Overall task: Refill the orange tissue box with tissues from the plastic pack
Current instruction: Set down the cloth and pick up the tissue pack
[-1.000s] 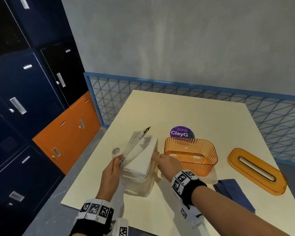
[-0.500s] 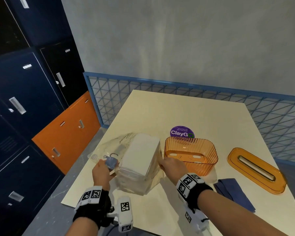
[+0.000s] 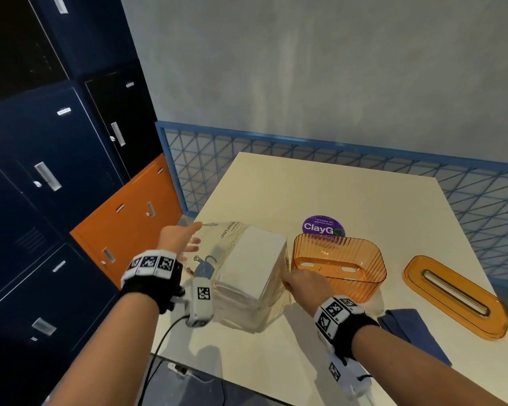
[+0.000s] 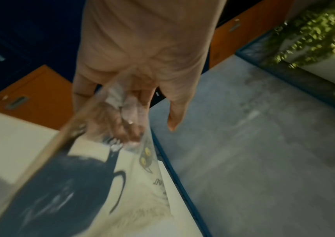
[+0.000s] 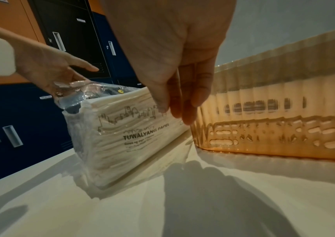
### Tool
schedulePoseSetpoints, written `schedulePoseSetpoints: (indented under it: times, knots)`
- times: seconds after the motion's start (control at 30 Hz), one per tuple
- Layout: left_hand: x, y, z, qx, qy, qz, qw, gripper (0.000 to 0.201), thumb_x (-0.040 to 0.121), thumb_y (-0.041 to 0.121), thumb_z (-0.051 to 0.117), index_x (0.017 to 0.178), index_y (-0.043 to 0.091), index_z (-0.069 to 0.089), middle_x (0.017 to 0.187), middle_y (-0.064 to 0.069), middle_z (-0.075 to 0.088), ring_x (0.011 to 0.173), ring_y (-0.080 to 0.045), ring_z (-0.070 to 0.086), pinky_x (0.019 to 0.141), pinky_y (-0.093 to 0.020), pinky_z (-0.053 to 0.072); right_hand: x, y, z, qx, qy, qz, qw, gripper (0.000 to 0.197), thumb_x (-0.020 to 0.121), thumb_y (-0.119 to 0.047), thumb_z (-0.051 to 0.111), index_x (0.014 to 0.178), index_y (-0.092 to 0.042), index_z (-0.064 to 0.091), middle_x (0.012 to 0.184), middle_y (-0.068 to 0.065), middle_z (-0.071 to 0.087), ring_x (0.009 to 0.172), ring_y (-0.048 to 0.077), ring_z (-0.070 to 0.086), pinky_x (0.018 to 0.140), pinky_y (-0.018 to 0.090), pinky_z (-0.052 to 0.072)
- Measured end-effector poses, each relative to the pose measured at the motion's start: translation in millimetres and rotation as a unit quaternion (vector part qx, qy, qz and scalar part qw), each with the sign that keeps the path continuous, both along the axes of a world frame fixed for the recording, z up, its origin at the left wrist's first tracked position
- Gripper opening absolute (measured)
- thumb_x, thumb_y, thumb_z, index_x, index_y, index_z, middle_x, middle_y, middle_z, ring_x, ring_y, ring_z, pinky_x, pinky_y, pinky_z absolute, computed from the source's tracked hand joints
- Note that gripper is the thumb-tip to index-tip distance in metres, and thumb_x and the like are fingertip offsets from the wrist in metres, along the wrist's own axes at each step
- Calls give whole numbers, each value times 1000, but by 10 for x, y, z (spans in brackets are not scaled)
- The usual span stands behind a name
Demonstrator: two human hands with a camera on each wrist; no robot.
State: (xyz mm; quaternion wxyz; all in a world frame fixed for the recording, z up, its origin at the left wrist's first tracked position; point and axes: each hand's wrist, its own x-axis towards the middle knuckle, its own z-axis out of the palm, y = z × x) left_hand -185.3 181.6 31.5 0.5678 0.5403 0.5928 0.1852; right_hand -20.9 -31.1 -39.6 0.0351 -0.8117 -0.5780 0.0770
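Observation:
The clear plastic pack stands on the table's front left, torn open on top, with the white tissue stack bare. Its printed flap lies folded down to the left. My left hand is open, straight fingers against that flap, thumb apart. My right hand rests straight fingers on the pack's right side, in the narrow gap beside the orange tissue box. The box is open-topped and empty. Its slotted orange lid lies flat to the right.
A folded blue cloth lies in front of the lid. A purple round sticker is behind the box. The cream table ends close to my left hand; blue and orange lockers stand left, a blue mesh fence behind.
The left hand pulled the raised plastic flap down to the left, then let go and opened, reaching farther forward. The tissue top is now uncovered. The right hand stayed at the pack's side.

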Motion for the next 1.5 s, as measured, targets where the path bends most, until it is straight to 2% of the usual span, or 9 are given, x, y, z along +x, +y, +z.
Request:
schedulePoseSetpoints:
  times: [0.2,0.43,0.6,0.67,0.73,0.9,1.13,1.27,1.5]
  knots:
    - [118,255,-150,-77,40,-59,994,23,99,17,44,83,6,56,89,-11,70,75,-24,66,62,-31,44,24,-5,-6,-14,13,-10,1000,21,86,2,41,78,-17,40,70,1,43,69,19,45,46,20,20]
    - [-60,259,-601,-162,-20,-10,987,29,98,25,48,82,1,53,35,-3,59,24,-9,52,27,-14,39,79,-49,-32,-45,17,-21,999,19,88,-1,40,81,-19,42,80,3,51,72,20,47,52,28,30]
    - [-217,139,-678,-262,-149,-17,953,54,82,57,52,93,5,60,67,-7,68,51,-5,66,37,-17,46,117,-39,-34,-52,10,-11,999,18,92,-7,41,95,-13,58,94,8,65,74,20,51,58,28,34]
    - [-283,-12,-665,-252,-273,31,928,56,91,53,45,112,3,56,101,-13,70,80,-19,73,64,-30,59,126,-31,-40,-43,10,-7,999,17,94,-12,41,96,-13,58,95,8,66,76,22,54,61,29,35]
    - [-356,-230,-687,-246,-358,52,899,64,86,57,49,127,8,51,123,-15,62,110,-27,61,94,-44,48,124,-22,-44,-37,11,-6,999,17,95,-15,41,95,-13,58,94,8,67,76,22,54,61,30,36]
    - [-367,-725,-912,-130,-358,78,921,62,87,49,51,135,11,46,137,-15,51,129,-31,46,108,-46,34,116,-36,-50,-33,20,-11,999,17,95,-16,42,98,-13,58,96,7,67,88,26,63,61,30,37]
    - [-61,-563,-942,-81,-313,26,946,31,94,47,48,119,34,61,130,-1,60,125,-16,51,113,-40,32,77,-66,8,-40,9,-6,999,18,97,-19,39,102,-13,55,99,9,65,83,25,58,58,29,35]
    - [33,-577,-892,-135,-386,58,911,42,102,40,20,133,24,45,105,-6,71,112,-22,58,94,-33,48,53,-87,-3,-47,7,-1,999,15,95,-14,41,98,-14,55,96,9,66,79,26,58,53,28,31]
    - [-114,-540,-987,-209,-400,177,874,42,102,41,23,126,13,43,95,-18,73,83,-28,73,89,-43,49,84,-108,-33,-36,15,-6,999,13,93,-13,44,96,-16,56,93,8,67,84,26,63,60,28,34]
